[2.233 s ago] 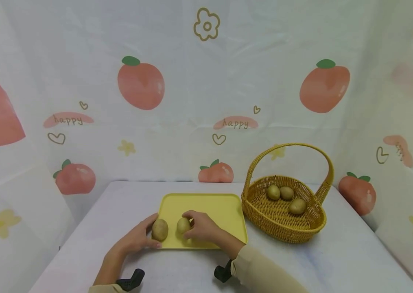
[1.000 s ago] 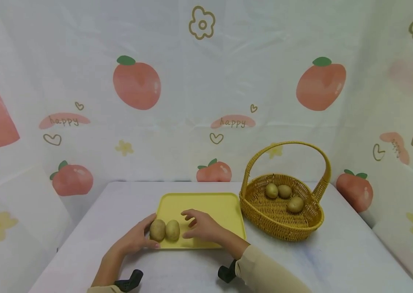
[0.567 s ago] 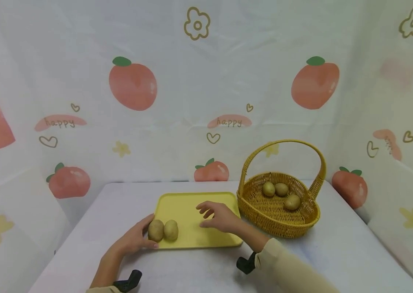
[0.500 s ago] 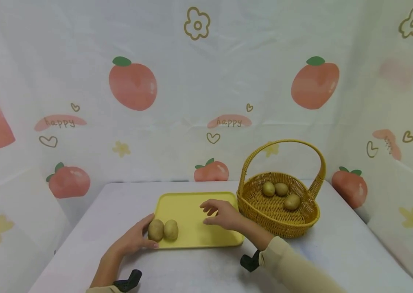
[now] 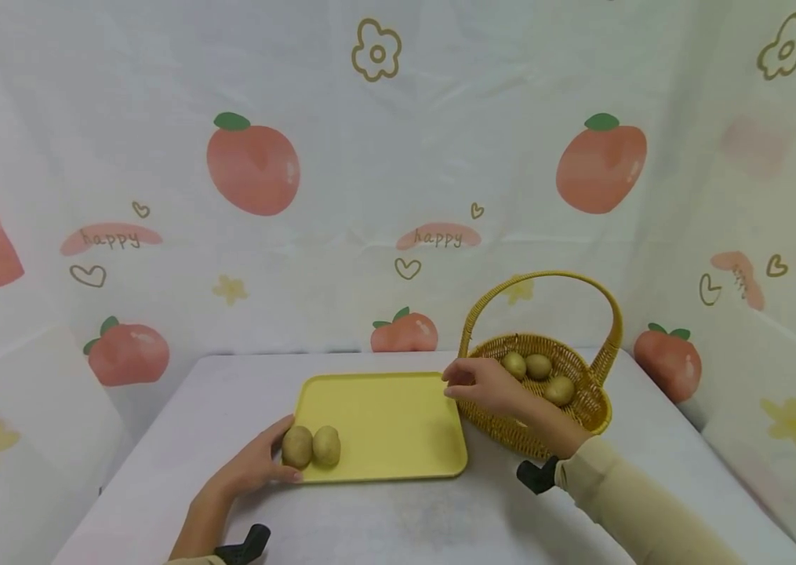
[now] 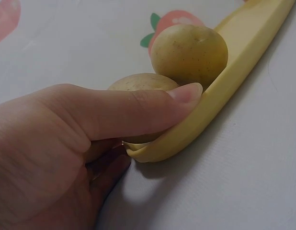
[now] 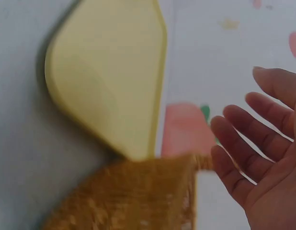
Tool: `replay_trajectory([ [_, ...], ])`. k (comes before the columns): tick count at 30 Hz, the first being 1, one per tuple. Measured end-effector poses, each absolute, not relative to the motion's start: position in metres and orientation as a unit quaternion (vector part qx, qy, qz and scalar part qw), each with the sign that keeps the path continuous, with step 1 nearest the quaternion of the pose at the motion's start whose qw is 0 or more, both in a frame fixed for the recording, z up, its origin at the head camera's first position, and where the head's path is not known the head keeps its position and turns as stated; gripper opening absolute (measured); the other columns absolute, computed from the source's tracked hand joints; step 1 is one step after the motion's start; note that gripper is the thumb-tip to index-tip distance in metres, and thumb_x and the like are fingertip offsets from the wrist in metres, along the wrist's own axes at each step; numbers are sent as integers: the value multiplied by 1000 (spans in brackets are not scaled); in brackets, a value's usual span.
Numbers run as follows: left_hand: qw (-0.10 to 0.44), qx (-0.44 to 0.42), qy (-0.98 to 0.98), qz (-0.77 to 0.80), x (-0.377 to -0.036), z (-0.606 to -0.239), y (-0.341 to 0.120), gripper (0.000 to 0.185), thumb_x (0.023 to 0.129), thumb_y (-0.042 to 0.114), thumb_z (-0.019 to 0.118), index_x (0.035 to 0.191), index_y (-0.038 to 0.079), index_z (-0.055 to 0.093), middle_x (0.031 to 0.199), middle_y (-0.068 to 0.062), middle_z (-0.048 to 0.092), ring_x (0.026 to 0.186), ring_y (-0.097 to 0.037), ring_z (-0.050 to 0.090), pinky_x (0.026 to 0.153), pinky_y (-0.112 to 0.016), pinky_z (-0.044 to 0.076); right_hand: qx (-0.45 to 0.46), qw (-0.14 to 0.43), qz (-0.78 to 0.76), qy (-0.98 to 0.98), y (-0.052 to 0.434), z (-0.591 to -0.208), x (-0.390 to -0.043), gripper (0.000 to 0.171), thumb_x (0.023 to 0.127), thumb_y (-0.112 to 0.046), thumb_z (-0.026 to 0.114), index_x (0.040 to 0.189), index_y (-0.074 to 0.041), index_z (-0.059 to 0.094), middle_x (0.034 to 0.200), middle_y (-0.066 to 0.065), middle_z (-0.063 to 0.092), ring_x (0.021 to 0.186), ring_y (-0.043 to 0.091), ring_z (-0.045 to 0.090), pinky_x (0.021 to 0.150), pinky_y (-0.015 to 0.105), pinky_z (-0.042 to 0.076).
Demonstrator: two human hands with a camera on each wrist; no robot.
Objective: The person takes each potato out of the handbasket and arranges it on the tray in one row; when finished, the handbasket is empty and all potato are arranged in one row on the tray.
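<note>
A yellow tray lies on the white table. Two potatoes rest side by side in its near left corner, the left potato and the right potato. My left hand grips that corner: the thumb lies along the rim in front of the left potato, and the fingers curl under the edge. The right potato sits just beyond. My right hand hovers empty at the left rim of a wicker basket, its fingers spread and relaxed.
The basket has a tall arched handle and holds three potatoes. It stands right of the tray, nearly touching it. A fruit-print cloth hangs behind the table. The right wrist view is blurred, showing the tray and the basket's rim.
My right hand let go of the second potato beside the first, then moved right across the tray and up to the basket's left rim. My left hand stayed on the tray corner.
</note>
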State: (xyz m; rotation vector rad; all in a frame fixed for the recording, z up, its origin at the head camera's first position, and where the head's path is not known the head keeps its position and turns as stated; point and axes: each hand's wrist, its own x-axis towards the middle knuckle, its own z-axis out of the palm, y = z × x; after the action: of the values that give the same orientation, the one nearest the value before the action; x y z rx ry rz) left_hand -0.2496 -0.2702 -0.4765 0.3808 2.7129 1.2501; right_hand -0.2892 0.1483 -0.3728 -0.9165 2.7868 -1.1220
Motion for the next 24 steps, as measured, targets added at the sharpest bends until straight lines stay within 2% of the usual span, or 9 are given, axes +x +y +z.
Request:
replay_trajectory([
  [7, 67, 125, 900, 412, -250, -477, -270, 112, 64, 23, 90, 148, -12, 24, 151, -31, 26, 139, -49, 21, 113, -60, 14, -263, -27, -331, 906, 189, -367, -301, 21, 90, -18, 70, 107, -4, 68, 94, -1, 67, 88, 16, 63, 74, 34, 54],
  [16, 61, 117, 900, 415, -249, -481, -272, 112, 63, 23, 90, 147, -12, 24, 151, -31, 26, 139, -49, 22, 113, -60, 14, -192, -64, -348, 915, 231, -366, -326, 30, 94, -21, 63, 115, 0, 64, 106, 12, 66, 94, 30, 65, 74, 44, 55],
  [24, 60, 115, 896, 424, -248, -479, -272, 111, 63, 20, 90, 147, -11, 26, 151, -31, 27, 139, -48, 22, 113, -60, 13, -154, -11, -394, 906, 245, -370, -349, 42, 99, -22, 57, 130, 5, 53, 130, 27, 53, 117, 44, 53, 82, 50, 55],
])
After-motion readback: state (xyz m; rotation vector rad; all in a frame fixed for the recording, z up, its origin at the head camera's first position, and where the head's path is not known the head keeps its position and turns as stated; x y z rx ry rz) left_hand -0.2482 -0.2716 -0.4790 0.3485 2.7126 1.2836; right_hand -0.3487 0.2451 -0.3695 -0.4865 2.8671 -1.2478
